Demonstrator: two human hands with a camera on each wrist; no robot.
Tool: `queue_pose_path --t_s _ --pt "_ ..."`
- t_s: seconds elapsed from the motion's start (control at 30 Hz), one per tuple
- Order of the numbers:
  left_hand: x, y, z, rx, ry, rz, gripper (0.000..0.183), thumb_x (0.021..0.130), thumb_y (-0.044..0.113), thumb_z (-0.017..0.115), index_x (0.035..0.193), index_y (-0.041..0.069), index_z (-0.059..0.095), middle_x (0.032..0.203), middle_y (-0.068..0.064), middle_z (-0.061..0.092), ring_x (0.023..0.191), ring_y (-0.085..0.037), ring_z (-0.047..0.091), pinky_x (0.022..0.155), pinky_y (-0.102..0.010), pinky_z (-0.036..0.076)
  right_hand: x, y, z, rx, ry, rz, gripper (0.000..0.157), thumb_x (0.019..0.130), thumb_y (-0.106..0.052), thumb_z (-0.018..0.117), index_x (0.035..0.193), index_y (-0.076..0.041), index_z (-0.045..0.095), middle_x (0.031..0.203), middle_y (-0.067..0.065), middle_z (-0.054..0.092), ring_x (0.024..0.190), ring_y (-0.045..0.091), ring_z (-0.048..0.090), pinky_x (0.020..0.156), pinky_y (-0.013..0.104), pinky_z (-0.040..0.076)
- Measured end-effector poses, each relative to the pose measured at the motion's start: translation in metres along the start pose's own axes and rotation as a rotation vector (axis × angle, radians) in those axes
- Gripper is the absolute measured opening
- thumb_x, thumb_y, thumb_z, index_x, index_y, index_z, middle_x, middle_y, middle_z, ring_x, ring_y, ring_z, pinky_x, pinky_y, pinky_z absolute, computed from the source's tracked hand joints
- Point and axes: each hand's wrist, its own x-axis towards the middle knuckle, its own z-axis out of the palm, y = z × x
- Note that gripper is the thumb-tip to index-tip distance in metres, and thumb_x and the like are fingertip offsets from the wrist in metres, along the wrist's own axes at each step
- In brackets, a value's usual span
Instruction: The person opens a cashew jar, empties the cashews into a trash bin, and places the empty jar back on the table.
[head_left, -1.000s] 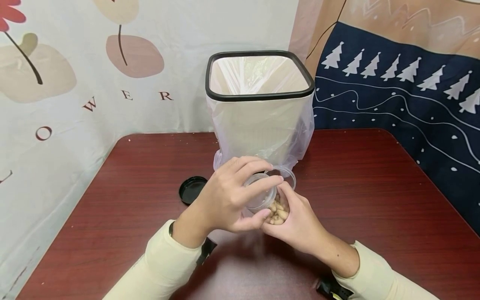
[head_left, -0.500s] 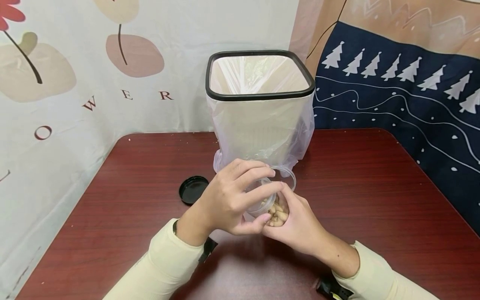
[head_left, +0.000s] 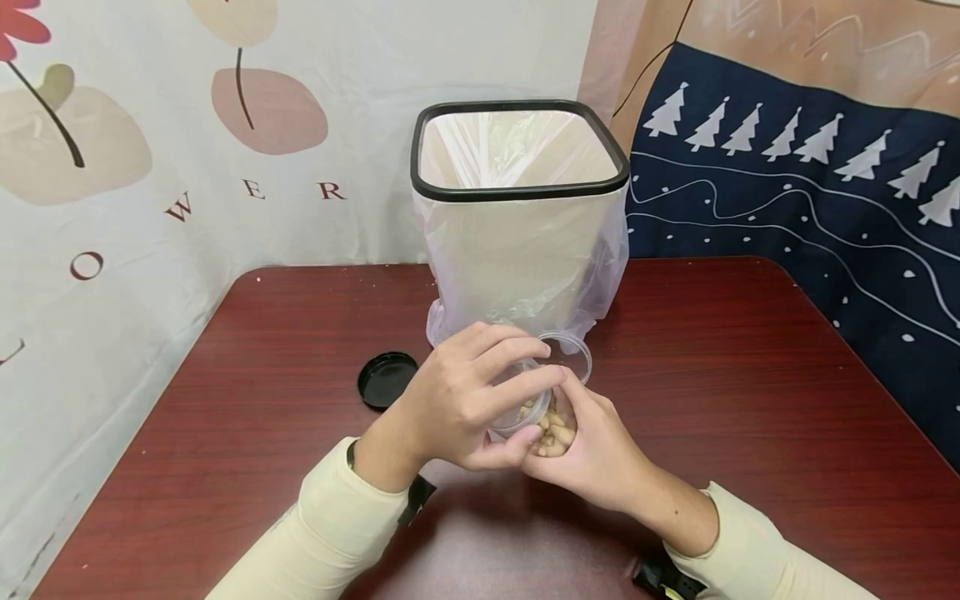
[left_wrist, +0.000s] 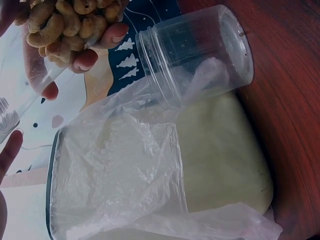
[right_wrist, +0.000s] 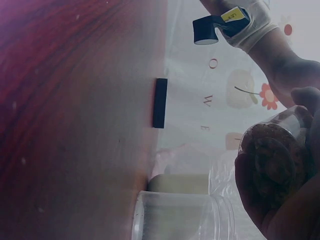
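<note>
A clear plastic jar [head_left: 542, 408] holding several cashews [head_left: 555, 433] is tilted between the hands, its mouth towards the left. My right hand [head_left: 596, 442] grips the jar round its body near the base. Across the mouth end lies my left hand [head_left: 468, 400], thumb on the near side and fingers over the far side, covering part of the rim. Cashews [left_wrist: 65, 30] show through the wall in the left wrist view, with right fingertips against it. Just beyond the hands stands a second clear jar [left_wrist: 195, 55], lidless and upright on the table.
A black lid [head_left: 385, 380] lies on the dark red table [head_left: 285, 375], left of the hands. Behind the jars, a pale bin with a black rim [head_left: 517, 195] and a thin plastic liner stands near the far edge. Printed cloths hang behind.
The held jar's mouth has dipped slightly towards me, and its cashews have shifted a little towards the opening. My left hand has moved down slightly with it.
</note>
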Motion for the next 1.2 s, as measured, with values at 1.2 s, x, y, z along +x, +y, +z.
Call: queue_pose_path --t_s 1.2 --pt "0.0027 0.0058 0.0037 -0.003 -0.004 -0.068 0.03 0.087 0.026 0.049 0.096 0.009 0.072 0.09 -0.006 0.069 0.078 -0.02 0.064 0.069 -0.031 0.054 -0.0002 -0.0003 0.0007 -0.036 0.005 0.015 0.068 0.066 -0.018 0.087 0.125 -0.018 0.055 0.107 -0.006 0.068 0.092 0.007 0.064 0.079 0.027 0.054"
